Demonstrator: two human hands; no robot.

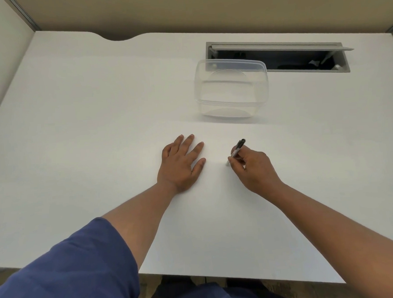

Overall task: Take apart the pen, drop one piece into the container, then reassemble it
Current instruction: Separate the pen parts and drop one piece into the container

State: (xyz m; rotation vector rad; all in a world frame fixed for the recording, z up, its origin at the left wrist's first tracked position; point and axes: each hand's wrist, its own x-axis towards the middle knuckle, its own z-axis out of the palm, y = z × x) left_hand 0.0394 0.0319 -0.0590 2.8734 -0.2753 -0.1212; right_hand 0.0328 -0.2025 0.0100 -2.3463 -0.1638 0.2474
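The right hand grips the seemingly whole pen, the left hand lies flat and released on the counter, and the container looks empty, so everything remains.

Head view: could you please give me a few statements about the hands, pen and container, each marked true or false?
1. The right hand holds the pen. True.
2. The left hand grips the container. False: it lies flat on the table, fingers spread, well short of the container.
3. The container stands open, with no lid on it. True.
4. A pen piece lies in the container. False: nothing shows inside it.
5. The container stands beyond the hands, next to the cable hatch. True.
6. The pen lies flat on the table. False: it is tilted in the fingers, dark end up.
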